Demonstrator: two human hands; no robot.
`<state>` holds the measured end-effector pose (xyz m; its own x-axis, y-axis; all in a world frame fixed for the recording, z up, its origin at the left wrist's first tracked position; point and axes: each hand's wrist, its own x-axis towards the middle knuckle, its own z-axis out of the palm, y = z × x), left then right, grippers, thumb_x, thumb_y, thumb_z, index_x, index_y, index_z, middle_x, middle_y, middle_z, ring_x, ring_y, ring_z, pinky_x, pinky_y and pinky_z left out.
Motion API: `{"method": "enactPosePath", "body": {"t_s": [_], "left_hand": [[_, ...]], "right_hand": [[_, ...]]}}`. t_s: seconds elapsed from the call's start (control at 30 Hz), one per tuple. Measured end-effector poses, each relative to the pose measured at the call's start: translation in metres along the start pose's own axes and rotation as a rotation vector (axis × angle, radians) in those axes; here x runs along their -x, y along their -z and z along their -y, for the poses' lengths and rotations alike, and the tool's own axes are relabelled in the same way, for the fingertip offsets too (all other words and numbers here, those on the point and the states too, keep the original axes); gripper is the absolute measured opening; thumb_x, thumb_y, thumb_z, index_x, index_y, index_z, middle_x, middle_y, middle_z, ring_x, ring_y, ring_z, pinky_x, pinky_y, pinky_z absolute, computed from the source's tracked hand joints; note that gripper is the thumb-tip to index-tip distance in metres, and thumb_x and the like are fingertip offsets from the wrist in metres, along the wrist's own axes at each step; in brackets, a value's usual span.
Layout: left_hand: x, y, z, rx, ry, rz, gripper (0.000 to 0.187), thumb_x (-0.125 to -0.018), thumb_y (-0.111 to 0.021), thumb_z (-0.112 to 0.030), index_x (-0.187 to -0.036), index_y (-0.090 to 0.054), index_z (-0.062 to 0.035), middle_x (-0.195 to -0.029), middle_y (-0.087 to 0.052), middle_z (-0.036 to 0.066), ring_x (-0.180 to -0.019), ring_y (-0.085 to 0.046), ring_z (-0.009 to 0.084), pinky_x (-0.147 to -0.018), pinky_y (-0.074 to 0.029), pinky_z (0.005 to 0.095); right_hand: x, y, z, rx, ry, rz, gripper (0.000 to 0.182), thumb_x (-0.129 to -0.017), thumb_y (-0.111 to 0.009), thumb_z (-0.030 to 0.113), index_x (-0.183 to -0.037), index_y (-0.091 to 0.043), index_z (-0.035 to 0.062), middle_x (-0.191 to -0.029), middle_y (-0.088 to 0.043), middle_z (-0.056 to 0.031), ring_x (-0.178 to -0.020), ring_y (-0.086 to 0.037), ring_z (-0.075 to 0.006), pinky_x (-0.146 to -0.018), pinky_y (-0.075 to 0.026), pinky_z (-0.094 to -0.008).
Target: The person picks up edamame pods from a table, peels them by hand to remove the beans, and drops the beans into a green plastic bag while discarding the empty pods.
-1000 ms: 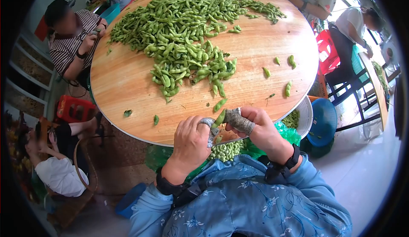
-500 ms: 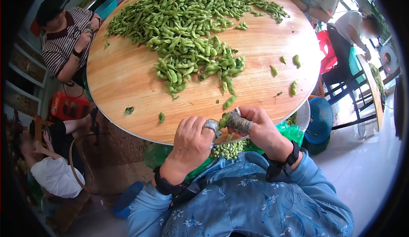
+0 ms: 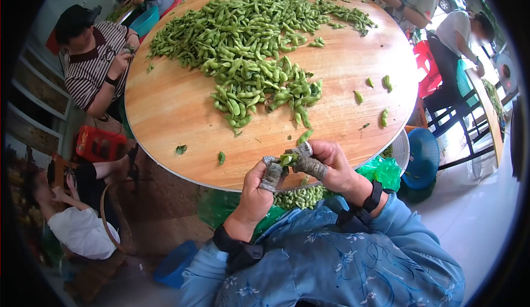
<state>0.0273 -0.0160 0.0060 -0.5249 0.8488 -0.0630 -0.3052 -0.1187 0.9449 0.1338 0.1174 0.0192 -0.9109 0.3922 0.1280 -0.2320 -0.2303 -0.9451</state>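
Between the covered fingertips of both hands is a green soybean pod [image 3: 287, 159], partly hidden by the fingers. My left hand [image 3: 256, 190] is closed on its left side, with grey finger covers on thumb and forefinger. On the other side my right hand [image 3: 334, 166] pinches it, wearing similar covers. Just below the hands, under the table edge, shelled green soybeans [image 3: 301, 197] lie in a green plastic bag [image 3: 221, 210]. One loose pod [image 3: 305, 136] rests on the table right beyond my fingers.
A large heap of soybean pods [image 3: 243, 42] covers the far and middle part of the round wooden table [image 3: 171, 103]. Blue basket [image 3: 422, 155] and white basket [image 3: 401, 152] stand at the right. Co-workers sit around, one in a striped shirt [image 3: 83, 67] at the left.
My left hand has turned, so its covered thumb and forefinger now show from the side. The pod is held more openly between both hands. The view has shifted slightly.
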Motion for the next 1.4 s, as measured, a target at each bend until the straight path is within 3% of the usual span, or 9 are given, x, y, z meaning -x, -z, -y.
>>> {"method": "enactPosePath", "body": {"t_s": [0.13, 0.23, 0.3, 0.47, 0.83, 0.97, 1.03, 1.13, 1.4], "left_hand": [[0.003, -0.012, -0.01, -0.483, -0.18, -0.002, 0.013, -0.083, -0.052, -0.008, -0.092, -0.053, 0.0013, -0.082, -0.058, 0.014, -0.073, -0.056, 0.022, -0.063, -0.043, 0.0302], [-0.003, -0.02, -0.009, -1.087, -0.636, -0.002, 0.011, -0.081, -0.052, -0.008, -0.089, -0.053, 0.0005, -0.078, -0.056, 0.016, -0.071, -0.055, 0.0296, -0.063, -0.044, 0.0347], [-0.004, -0.028, -0.006, -1.002, -0.634, 0.004, 0.009, -0.079, -0.052, -0.006, -0.085, -0.052, 0.0003, -0.075, -0.054, 0.018, -0.069, -0.053, 0.0369, -0.062, -0.044, 0.0389], [-0.003, -0.043, 0.003, -0.423, -0.271, -0.103, 0.014, -0.089, -0.047, -0.013, -0.086, -0.052, -0.0006, -0.069, -0.05, 0.002, -0.066, -0.046, 0.0079, -0.059, -0.041, 0.0262], [-0.013, -0.058, -0.005, 0.212, 0.161, -0.083, 0.02, -0.093, -0.037, -0.021, -0.087, -0.051, -0.0079, -0.064, -0.047, 0.0, -0.051, -0.038, 0.0082, -0.048, -0.031, 0.0225], [-0.018, -0.053, -0.003, 0.206, 0.313, -0.035, 0.02, -0.093, -0.036, -0.023, -0.087, -0.049, -0.0083, -0.063, -0.047, 0.0, -0.05, -0.037, 0.0079, -0.045, -0.029, 0.0221], [-0.016, -0.053, -0.003, 0.193, 0.337, 0.01, 0.018, -0.093, -0.037, -0.02, -0.088, -0.049, -0.0082, -0.063, -0.047, 0.0, -0.05, -0.038, 0.007, -0.044, -0.029, 0.021], [-0.012, -0.064, -0.004, -0.188, 0.064, 0.074, 0.012, -0.087, -0.04, -0.005, -0.087, -0.052, -0.0075, -0.069, -0.05, -0.003, -0.053, -0.04, 0.0018, -0.043, -0.028, 0.0153], [-0.008, -0.061, -0.005, -0.199, 0.128, 0.051, 0.016, -0.084, -0.04, -0.005, -0.091, -0.054, -0.0063, -0.071, -0.051, -0.004, -0.053, -0.04, 0.0011, -0.044, -0.028, 0.0153]], "right_hand": [[0.004, 0.009, 0.015, 0.036, -0.277, 0.023, 0.02, -0.086, -0.054, 0.021, -0.093, -0.058, 0.0027, -0.079, -0.059, 0.001, -0.07, -0.05, -0.0053, -0.063, -0.04, -0.0198], [0.01, 0.015, 0.015, 0.014, -0.391, 0.061, 0.022, -0.086, -0.053, 0.025, -0.091, -0.058, 0.0046, -0.078, -0.059, 0.0015, -0.067, -0.048, -0.0048, -0.06, -0.039, -0.0193], [0.014, 0.016, 0.019, -0.013, -0.385, 0.044, 0.018, -0.086, -0.055, 0.02, -0.092, -0.057, 0.0031, -0.079, -0.059, 0.001, -0.071, -0.05, -0.0052, -0.064, -0.041, -0.0205], [0.016, 0.016, 0.02, 0.023, -0.082, 0.047, 0.014, -0.084, -0.055, 0.01, -0.092, -0.056, -0.0011, -0.083, -0.058, 0.0002, -0.078, -0.053, -0.007, -0.073, -0.043, -0.023], [0.013, 0.036, 0.027, 0.947, 0.699, 0.063, 0.011, -0.07, -0.061, 0.003, -0.074, -0.052, 0.0007, -0.067, -0.049, -0.0138, -0.06, -0.048, -0.0327, -0.052, -0.04, -0.0363], [0.016, 0.039, 0.028, 0.914, 0.582, 0.022, 0.011, -0.071, -0.062, 0.004, -0.072, -0.051, 0.0003, -0.066, -0.05, -0.0145, -0.059, -0.049, -0.0325, -0.052, -0.04, -0.0357], [0.02, 0.04, 0.03, 0.774, 0.221, 0.007, 0.011, -0.069, -0.061, 0.003, -0.077, -0.055, -0.0011, -0.067, -0.055, -0.0168, -0.062, -0.055, -0.0317, -0.056, -0.043, -0.0349], [0.021, 0.038, 0.036, 0.676, 0.059, 0.067, 0.008, -0.071, -0.059, 0.002, -0.076, -0.056, -0.0027, -0.065, -0.056, -0.0183, -0.059, -0.056, -0.0272, -0.055, -0.043, -0.0327], [0.024, 0.041, 0.022, 0.611, 0.045, 0.125, 0.009, -0.067, -0.059, 0.003, -0.074, -0.055, -0.0006, -0.064, -0.055, -0.0168, -0.06, -0.056, -0.0307, -0.054, -0.042, -0.036]]}}
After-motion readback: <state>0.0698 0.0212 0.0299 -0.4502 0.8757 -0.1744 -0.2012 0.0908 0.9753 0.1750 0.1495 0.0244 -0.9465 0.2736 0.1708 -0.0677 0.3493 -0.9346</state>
